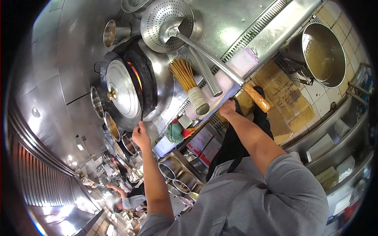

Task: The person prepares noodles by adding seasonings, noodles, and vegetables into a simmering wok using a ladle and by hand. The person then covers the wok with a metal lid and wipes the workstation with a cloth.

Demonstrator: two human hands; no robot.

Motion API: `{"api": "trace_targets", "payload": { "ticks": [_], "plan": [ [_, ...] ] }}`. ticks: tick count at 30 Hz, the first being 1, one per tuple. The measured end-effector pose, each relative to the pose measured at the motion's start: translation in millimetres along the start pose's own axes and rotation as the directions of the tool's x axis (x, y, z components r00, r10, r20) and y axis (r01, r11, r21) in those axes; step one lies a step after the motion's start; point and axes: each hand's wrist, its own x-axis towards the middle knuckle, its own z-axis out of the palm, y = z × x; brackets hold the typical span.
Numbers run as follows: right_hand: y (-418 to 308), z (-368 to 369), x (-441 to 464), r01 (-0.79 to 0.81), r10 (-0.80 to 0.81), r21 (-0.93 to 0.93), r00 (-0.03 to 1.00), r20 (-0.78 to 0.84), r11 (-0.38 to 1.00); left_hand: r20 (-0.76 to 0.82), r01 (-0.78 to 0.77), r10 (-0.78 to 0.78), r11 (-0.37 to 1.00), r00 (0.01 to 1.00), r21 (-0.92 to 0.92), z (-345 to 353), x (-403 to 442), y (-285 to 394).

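Observation:
My left hand (141, 135) is closed around a thin dark handle at the near side of a wok (103, 74). A domed silver lid (124, 88) with a brass-coloured knob covers the wok. Orange flame glows beside it in the dark burner ring (147, 78). My right hand (227, 108) is low at the counter's front edge, against a lilac cloth (236, 65); its fingers are mostly hidden. Above that hand, a ladle (216, 59) with a wooden grip lies across the edge, its bowl in a perforated strainer (151, 23). A bamboo wok brush (189, 80) lies nearby.
A big metal pot (325, 55) of cloudy liquid stands at the right. Flattened cardboard (285, 100) covers the floor tiles. Several metal containers (170, 167) line the lower left. Green and red cloths (175, 131) hang on the counter edge. Another person (132, 200) works farther off.

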Motion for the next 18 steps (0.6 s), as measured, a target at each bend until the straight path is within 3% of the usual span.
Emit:
{"api": "trace_targets", "payload": {
  "ticks": [18],
  "plan": [
    [-1.0, -4.1, -2.8, -0.003, 0.004, -0.013, 0.999, 0.046, 1.0, -0.006, -0.008, 0.008, 0.998, 1.0, 0.055, 0.4, 0.6, -1.0]
  ]
}}
